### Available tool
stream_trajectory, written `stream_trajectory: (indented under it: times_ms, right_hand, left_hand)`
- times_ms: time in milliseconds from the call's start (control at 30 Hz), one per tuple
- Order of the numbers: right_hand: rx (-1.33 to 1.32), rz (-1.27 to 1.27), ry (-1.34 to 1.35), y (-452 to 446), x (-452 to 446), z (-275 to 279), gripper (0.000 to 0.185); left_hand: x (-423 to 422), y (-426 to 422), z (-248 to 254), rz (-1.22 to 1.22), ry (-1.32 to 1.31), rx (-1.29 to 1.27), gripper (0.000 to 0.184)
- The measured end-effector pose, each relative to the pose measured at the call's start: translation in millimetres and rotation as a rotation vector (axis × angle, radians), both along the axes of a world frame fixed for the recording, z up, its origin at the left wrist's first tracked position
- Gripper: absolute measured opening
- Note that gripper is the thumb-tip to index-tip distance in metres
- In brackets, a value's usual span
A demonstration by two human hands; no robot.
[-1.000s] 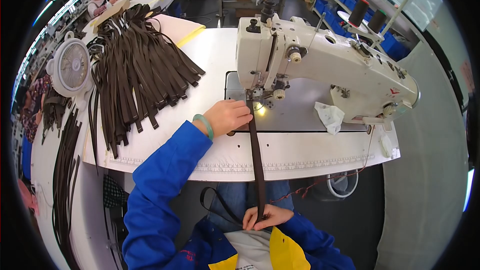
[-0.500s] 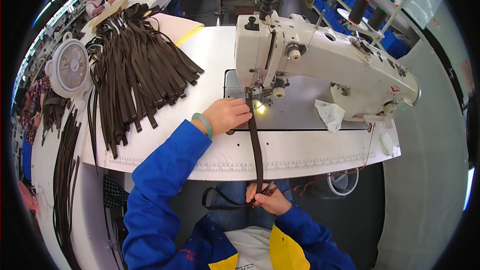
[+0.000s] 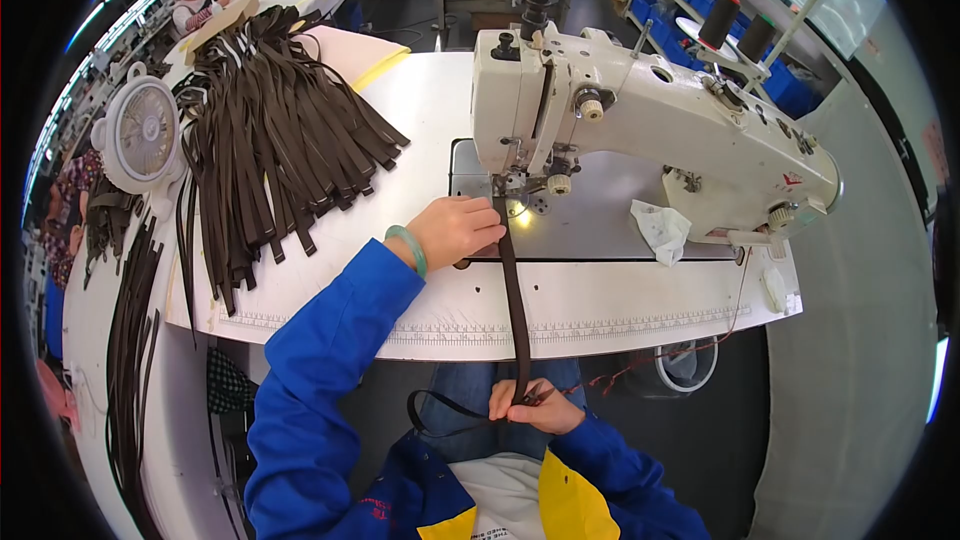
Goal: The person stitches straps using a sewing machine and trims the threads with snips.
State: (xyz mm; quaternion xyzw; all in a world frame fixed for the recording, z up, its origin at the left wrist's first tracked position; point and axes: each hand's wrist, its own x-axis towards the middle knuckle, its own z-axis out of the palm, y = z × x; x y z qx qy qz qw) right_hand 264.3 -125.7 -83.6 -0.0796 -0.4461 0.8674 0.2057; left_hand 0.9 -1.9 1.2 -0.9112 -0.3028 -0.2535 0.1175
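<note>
A long dark brown strap [image 3: 515, 305] runs from under the presser foot of the white sewing machine [image 3: 640, 90] over the table's front edge. My left hand [image 3: 452, 232], a green bangle at its wrist, lies on the metal plate with curled fingertips pinching the strap's left side just before the needle; its thumb is hidden. Below the edge, over my lap, my right hand [image 3: 540, 408] is closed around the lower strap. A small dark reddish object, partly hidden, also shows in that hand. The strap's loose end loops out leftward.
A thick bundle of dark straps [image 3: 280, 130] lies left on the table, beside a small white fan [image 3: 143, 135]. More straps [image 3: 130, 360] hang farther left. A crumpled white cloth [image 3: 660, 231] rests near the machine's base. Thread cones [image 3: 718, 22] stand behind; a person [image 3: 195, 2] sits back left.
My right hand has moved slightly down with the strap, and the loose loop has shifted with it. My left hand keeps its place near the needle.
</note>
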Motion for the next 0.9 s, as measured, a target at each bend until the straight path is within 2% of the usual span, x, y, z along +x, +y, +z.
stream_trajectory:
  times_ms: [433, 533, 633, 900]
  right_hand:
    - [0.022, -0.027, -0.026, 0.2, -1.0, -1.9, 0.012]
    - [0.113, -0.064, -0.076, 2.5, -2.0, -2.0, 0.021]
    - [0.035, -0.127, -0.101, 2.7, -2.7, -1.6, 0.031]
    - [0.019, -0.137, -0.218, -4.4, -1.6, -1.0, 0.04]
  left_hand:
    - [1.0, -0.2, 0.4, 0.004, -0.004, 0.008, 0.02]
    - [1.2, 0.1, 0.0, 0.006, -0.002, 0.012, 0.02]
    - [1.4, -0.4, 0.5, 0.004, -0.006, 0.005, 0.021]
    - [0.3, -0.2, 0.0, -0.001, 0.002, 0.012, 0.019]
